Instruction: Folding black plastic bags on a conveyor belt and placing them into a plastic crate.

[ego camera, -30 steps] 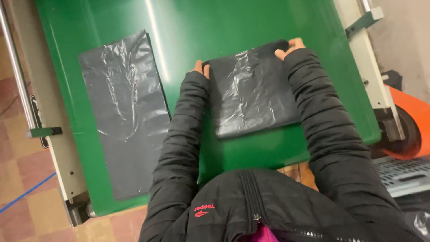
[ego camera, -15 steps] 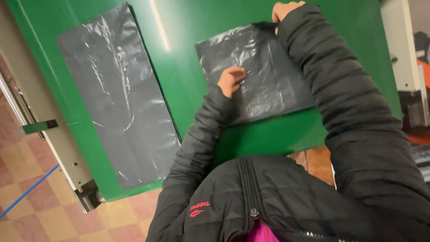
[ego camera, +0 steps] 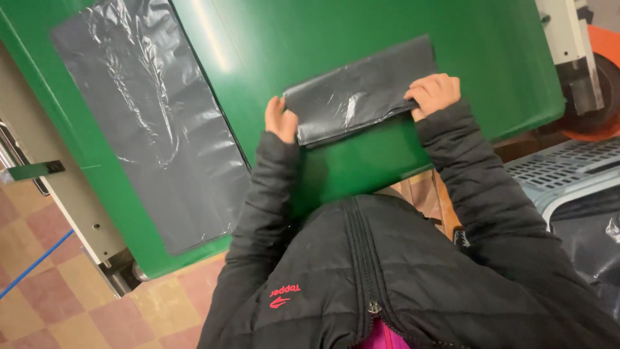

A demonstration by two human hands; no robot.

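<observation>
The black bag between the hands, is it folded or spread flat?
Folded: the black bag is a short doubled strip, its near edge layered, both hands pinching its ends.

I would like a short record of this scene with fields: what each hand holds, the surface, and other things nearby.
left hand: grips the left edge of the folded black plastic bag
right hand: grips the bag's right edge
surface: green table, bag lies on it
other bag: flat black plastic bag, unfolded, on the table's left part, untouched
nearby: grey crate at right; checkered floor
</observation>
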